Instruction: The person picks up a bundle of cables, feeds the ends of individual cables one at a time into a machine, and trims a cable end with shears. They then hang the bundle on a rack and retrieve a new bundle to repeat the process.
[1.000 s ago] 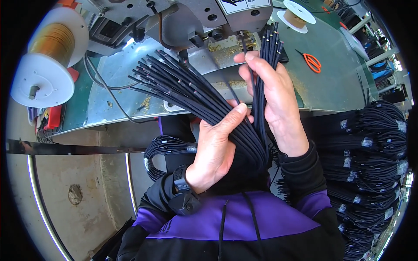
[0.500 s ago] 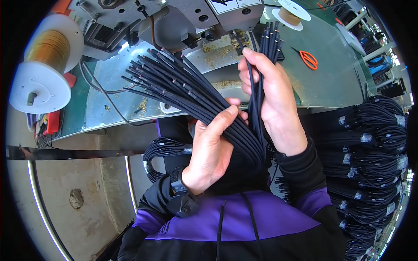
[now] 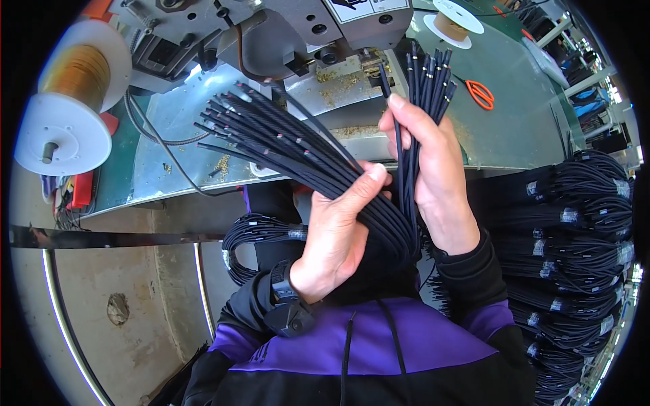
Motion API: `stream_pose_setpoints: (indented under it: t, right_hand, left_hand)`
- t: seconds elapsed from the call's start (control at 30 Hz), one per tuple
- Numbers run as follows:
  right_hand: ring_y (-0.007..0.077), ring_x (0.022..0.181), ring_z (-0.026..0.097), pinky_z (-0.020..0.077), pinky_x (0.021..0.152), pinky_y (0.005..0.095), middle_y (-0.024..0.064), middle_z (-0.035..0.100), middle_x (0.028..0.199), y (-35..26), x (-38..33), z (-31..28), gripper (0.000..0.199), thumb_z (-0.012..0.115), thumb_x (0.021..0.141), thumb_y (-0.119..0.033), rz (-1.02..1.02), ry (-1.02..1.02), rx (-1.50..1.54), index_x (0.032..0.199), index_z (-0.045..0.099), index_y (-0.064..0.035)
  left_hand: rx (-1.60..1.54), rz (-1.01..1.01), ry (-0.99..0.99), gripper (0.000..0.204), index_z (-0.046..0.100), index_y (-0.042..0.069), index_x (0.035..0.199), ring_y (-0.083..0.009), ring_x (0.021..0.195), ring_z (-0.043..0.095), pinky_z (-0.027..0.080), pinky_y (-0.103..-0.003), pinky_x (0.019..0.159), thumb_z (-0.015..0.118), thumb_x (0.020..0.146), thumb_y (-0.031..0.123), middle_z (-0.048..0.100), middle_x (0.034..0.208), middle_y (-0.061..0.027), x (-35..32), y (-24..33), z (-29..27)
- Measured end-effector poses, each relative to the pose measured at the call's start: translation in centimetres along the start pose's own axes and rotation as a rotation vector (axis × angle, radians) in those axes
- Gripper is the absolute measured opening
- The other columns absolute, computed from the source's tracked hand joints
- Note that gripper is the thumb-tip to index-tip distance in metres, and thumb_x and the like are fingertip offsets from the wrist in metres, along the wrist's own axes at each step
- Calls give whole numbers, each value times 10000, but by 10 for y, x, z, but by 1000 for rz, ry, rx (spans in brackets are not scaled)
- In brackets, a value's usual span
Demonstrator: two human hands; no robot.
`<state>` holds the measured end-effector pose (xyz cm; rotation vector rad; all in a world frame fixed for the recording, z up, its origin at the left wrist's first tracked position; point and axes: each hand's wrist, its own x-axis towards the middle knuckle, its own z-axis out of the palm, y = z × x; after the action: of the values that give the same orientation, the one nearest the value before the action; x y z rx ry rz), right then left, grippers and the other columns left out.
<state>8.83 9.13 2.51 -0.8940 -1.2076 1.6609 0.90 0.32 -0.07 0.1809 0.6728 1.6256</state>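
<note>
My left hand (image 3: 338,233) is closed round a thick bundle of black cords (image 3: 291,145), whose cut ends fan out to the upper left. The cords bend round below both hands. My right hand (image 3: 430,159) grips a smaller bunch of black cord ends (image 3: 428,78) that point upward, with shiny metal bands near some tips. One cord (image 3: 384,84) stands apart between its thumb and fingers, its tip close to the metal die area (image 3: 372,64) of a grey bench machine (image 3: 271,44).
A spool of brass-coloured strip (image 3: 74,78) stands at the left, a smaller spool (image 3: 452,27) at the back. Orange-handled snips (image 3: 480,95) lie on the green table (image 3: 514,128). Stacked cord bundles (image 3: 575,250) fill the right side; a coiled bundle (image 3: 254,237) hangs below the table edge.
My right hand has moved slightly down and toward me with its bunch, and the cord tip has drawn back from the machine. My left hand has shifted a little to the right.
</note>
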Motion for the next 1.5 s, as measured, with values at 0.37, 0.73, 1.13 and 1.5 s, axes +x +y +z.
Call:
stream_pose_setpoints:
  t: [0.37,0.73,1.13,1.5]
  right_hand:
    - [26,453,338,227,410,173,-60,408,525,0,27,6,227,599,774,-253,101,-12,198,727,553,-35]
    - [27,450,326,230,413,180,-44,392,512,0,-5,-9,268,557,798,-287,-46,3,-35,689,532,-43]
    - [23,465,351,264,435,161,-51,402,536,-4,12,11,228,572,793,-254,99,22,91,718,553,-39]
    - [22,454,341,267,430,170,-48,398,523,-4,-11,-5,232,571,794,-259,-6,-22,6,713,553,-43]
  left_hand:
    - [-59,55,8,137,534,20,910,-145,730,547,444,-271,692,586,788,55,560,779,-54,4,15,-2]
    - [15,-60,-4,96,544,27,880,-142,709,548,442,-253,679,580,792,41,566,787,-56,-4,-7,1]
    - [38,46,-19,90,544,30,878,-140,716,551,448,-258,670,580,800,56,573,782,-53,1,4,-4]
    - [-13,-52,-110,112,540,17,872,-141,711,554,459,-257,649,599,790,65,571,781,-58,-11,-7,0]
